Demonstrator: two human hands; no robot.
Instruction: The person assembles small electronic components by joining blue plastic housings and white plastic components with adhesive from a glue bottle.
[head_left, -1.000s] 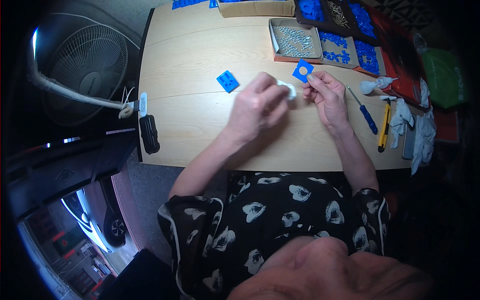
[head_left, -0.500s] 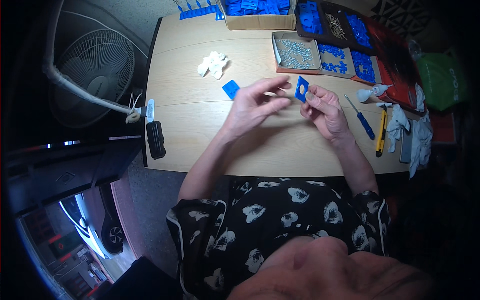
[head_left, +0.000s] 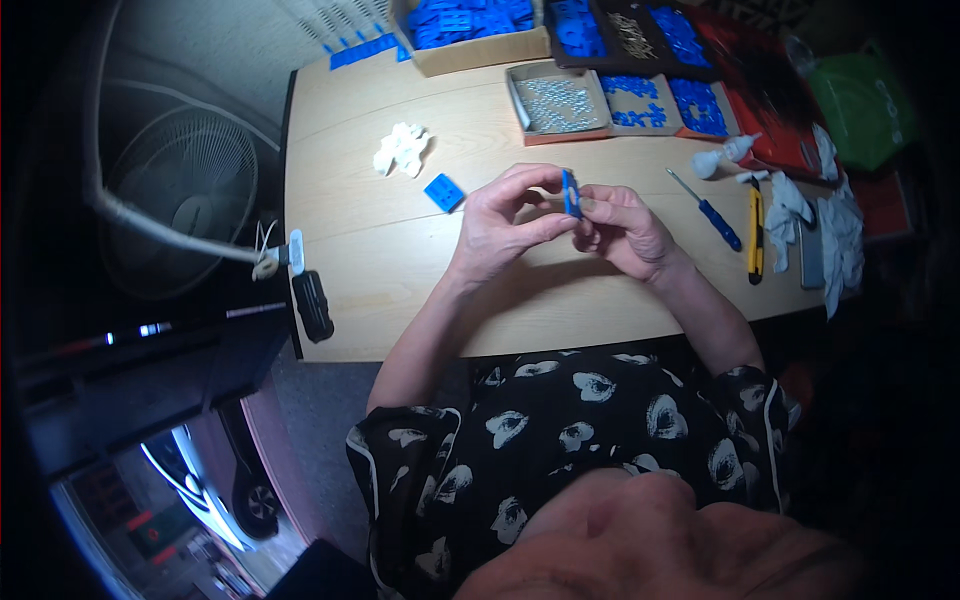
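Observation:
A small flat blue plastic plate (head_left: 571, 192) is held up over the wooden table, turned nearly edge-on; the earlier frame shows a round hole in it. My right hand (head_left: 628, 232) pinches it from the right between thumb and fingers. From the left, my left hand (head_left: 505, 218) closes its index finger and thumb on the plate's upper and lower ends. Another blue plate (head_left: 443, 193) lies on the table just left of my left hand. Beyond that one sits a crumpled white tissue (head_left: 403, 149).
Along the back stand a carton of blue parts (head_left: 480, 50), a box of small metal pieces (head_left: 558, 104) and trays of small blue parts (head_left: 637, 103). On the right lie a screwdriver (head_left: 718, 224), a yellow cutter (head_left: 755, 230), a small white bottle (head_left: 708, 162) and crumpled gloves (head_left: 843, 250).
My left hand has come in to the plate and taken hold of its ends. The plate has turned from showing its hole to nearly edge-on. The whole view has shifted slightly.

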